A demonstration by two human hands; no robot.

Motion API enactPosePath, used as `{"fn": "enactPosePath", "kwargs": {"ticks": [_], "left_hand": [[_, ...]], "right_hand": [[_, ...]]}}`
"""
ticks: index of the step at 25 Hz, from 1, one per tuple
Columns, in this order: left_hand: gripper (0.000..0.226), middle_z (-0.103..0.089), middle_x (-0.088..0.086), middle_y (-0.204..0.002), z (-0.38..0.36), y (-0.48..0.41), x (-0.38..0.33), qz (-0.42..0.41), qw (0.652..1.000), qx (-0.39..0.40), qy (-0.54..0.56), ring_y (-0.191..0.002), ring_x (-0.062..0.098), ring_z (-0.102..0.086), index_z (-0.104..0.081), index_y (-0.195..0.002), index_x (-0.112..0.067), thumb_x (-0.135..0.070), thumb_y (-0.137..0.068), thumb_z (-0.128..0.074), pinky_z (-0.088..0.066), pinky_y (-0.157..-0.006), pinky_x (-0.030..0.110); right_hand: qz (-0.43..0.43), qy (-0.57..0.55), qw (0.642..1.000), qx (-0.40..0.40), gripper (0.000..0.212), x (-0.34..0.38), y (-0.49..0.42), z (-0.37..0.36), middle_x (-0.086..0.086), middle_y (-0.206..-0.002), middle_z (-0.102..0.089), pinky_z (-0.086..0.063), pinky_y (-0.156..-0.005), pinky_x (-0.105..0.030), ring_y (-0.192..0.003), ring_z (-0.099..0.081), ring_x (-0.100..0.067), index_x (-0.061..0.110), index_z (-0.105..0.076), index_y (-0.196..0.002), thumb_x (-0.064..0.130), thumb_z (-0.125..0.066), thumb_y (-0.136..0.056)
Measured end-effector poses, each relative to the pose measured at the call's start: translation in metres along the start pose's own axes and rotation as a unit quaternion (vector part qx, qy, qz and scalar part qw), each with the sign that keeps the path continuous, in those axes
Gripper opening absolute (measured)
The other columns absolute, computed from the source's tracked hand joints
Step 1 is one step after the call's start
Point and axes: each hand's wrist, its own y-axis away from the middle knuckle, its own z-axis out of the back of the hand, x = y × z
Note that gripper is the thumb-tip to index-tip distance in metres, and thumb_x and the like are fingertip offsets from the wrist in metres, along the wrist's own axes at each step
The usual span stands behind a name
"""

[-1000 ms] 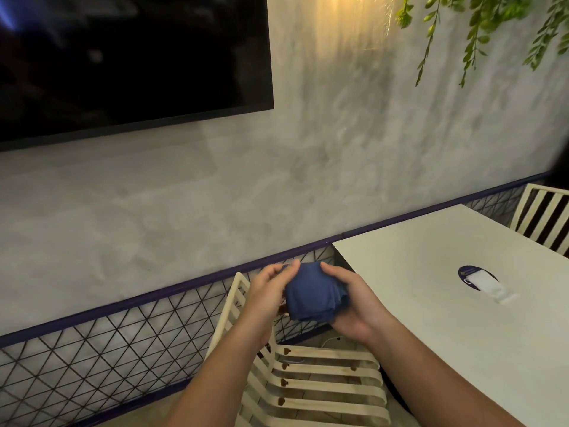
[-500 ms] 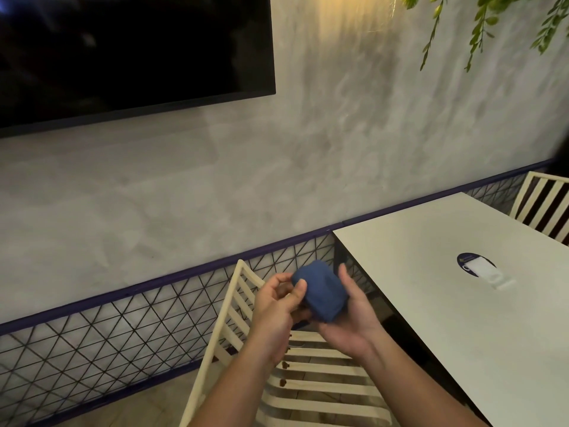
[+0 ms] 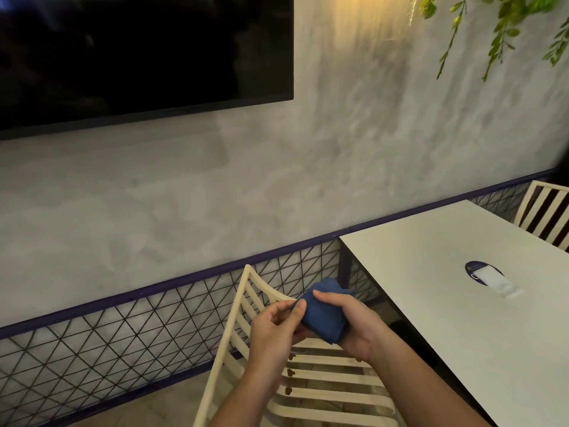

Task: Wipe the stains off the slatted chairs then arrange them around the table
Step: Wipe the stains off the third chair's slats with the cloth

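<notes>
Both my hands hold a bunched blue cloth [image 3: 323, 312] in front of me. My right hand [image 3: 354, 325] grips it from the right with fingers curled over the top. My left hand [image 3: 274, 328] pinches its left edge. Below them stands a cream slatted chair [image 3: 323, 392] with small brown stains on its seat slats, its back toward the wall. The white table [image 3: 446, 303] is right of the chair. A second slatted chair [image 3: 545, 211] shows behind the table's far right edge.
A dark oval sticker with a white card [image 3: 489, 277] lies on the table. A grey wall with a black mesh panel [image 3: 123, 334] and a dark screen [image 3: 138, 57] stands close behind the chair. Green leaves [image 3: 505, 23] hang at top right.
The cloth has been turned and shifted in my hands; my right fingers now curl over its top and my left hand pinches its edge. The view tilted down slightly.
</notes>
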Motion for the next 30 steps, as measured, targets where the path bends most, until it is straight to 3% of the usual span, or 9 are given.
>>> {"fn": "enactPosePath", "kwargs": {"ticks": [3,6,12,16,18,20,24,26,30], "left_hand": [[0.017,-0.078,0.01,-0.095,0.015,-0.013,-0.001,-0.01,1.0,-0.003,-0.021,-0.089,0.024,-0.077,-0.074,-0.104,-0.008,-0.021,-0.092,-0.076,-0.062,-0.074,0.036],[0.02,-0.078,0.009,-0.095,0.037,-0.026,0.008,-0.002,0.998,0.037,-0.06,-0.085,0.023,-0.076,-0.074,-0.106,-0.009,-0.023,-0.093,-0.075,-0.061,-0.071,0.033],[0.012,-0.074,-0.008,-0.091,0.101,-0.07,0.048,-0.012,0.953,0.061,-0.298,-0.076,0.004,-0.071,-0.072,-0.102,-0.031,-0.04,-0.097,-0.067,-0.059,-0.069,0.025],[0.018,-0.067,-0.016,-0.106,0.158,-0.119,0.103,-0.043,0.846,0.032,-0.53,-0.093,0.005,-0.066,-0.069,-0.111,-0.035,-0.044,-0.097,-0.064,-0.057,-0.08,0.035],[0.04,-0.06,-0.003,-0.126,0.18,-0.14,0.128,-0.053,0.762,0.004,-0.646,-0.115,0.021,-0.058,-0.06,-0.132,-0.028,-0.038,-0.093,-0.066,-0.052,-0.094,0.044],[0.058,-0.052,0.008,-0.137,0.193,-0.157,0.147,-0.029,0.713,-0.019,-0.701,-0.124,0.031,-0.05,-0.047,-0.144,-0.019,-0.031,-0.09,-0.066,-0.048,-0.101,0.052],[0.073,-0.043,0.016,-0.145,0.197,-0.192,0.17,-0.028,0.717,-0.017,-0.696,-0.126,0.039,-0.051,-0.028,-0.151,-0.014,-0.024,-0.09,-0.067,-0.049,-0.1,0.057],[0.069,-0.045,0.018,-0.138,0.19,-0.212,0.166,-0.051,0.73,-0.016,-0.682,-0.115,0.04,-0.057,-0.025,-0.15,-0.014,-0.024,-0.095,-0.065,-0.054,-0.089,0.057],[0.069,-0.054,0.019,-0.118,0.178,-0.238,0.169,-0.028,0.763,-0.041,-0.645,-0.085,0.032,-0.06,-0.01,-0.158,-0.027,-0.024,-0.104,-0.053,-0.055,-0.067,0.049]], "right_hand": [[-0.049,-0.027,0.998,0.025,0.035,-0.011,-0.006,-0.009,-0.021,-0.097,-0.073,-0.054,-0.089,-0.046,-0.097,-0.066,-0.037,0.002,-0.066,-0.112,0.011,-0.08,-0.08],[-0.095,-0.055,0.994,0.021,0.048,-0.031,-0.025,-0.011,-0.023,-0.097,-0.075,-0.052,-0.088,-0.042,-0.102,-0.065,-0.038,-0.002,-0.067,-0.119,0.011,-0.082,-0.076],[-0.084,-0.109,0.99,-0.044,0.035,-0.057,-0.056,0.001,-0.021,-0.099,-0.076,-0.054,-0.084,-0.042,-0.102,-0.067,-0.037,0.001,-0.066,-0.114,0.007,-0.078,-0.081],[-0.103,-0.151,0.978,-0.105,0.041,-0.099,-0.08,0.042,-0.02,-0.121,-0.068,-0.053,-0.094,-0.043,-0.115,-0.064,-0.037,0.006,-0.062,-0.121,0.003,-0.075,-0.082],[-0.119,-0.157,0.972,-0.128,0.044,-0.127,-0.085,0.07,-0.017,-0.127,-0.065,-0.049,-0.097,-0.041,-0.122,-0.061,-0.034,0.007,-0.059,-0.127,0.0,-0.07,-0.084],[-0.141,-0.131,0.968,-0.161,0.042,-0.158,-0.093,0.096,-0.015,-0.125,-0.065,-0.048,-0.092,-0.039,-0.12,-0.061,-0.032,0.005,-0.058,-0.129,0.0,-0.065,-0.088],[-0.159,-0.093,0.949,-0.258,0.039,-0.211,-0.133,0.152,-0.019,-0.127,-0.061,-0.052,-0.091,-0.048,-0.112,-0.061,-0.035,0.01,-0.051,-0.132,0.004,-0.063,-0.095],[-0.165,-0.063,0.942,-0.285,0.037,-0.227,-0.158,0.175,-0.018,-0.129,-0.06,-0.055,-0.088,-0.047,-0.116,-0.061,-0.034,0.011,-0.05,-0.133,0.008,-0.061,-0.098],[-0.156,0.059,0.922,-0.349,0.036,-0.256,-0.232,0.241,-0.018,-0.122,-0.059,-0.045,-0.106,-0.059,-0.117,-0.058,-0.038,0.012,-0.049,-0.132,0.008,-0.062,-0.098]]}}
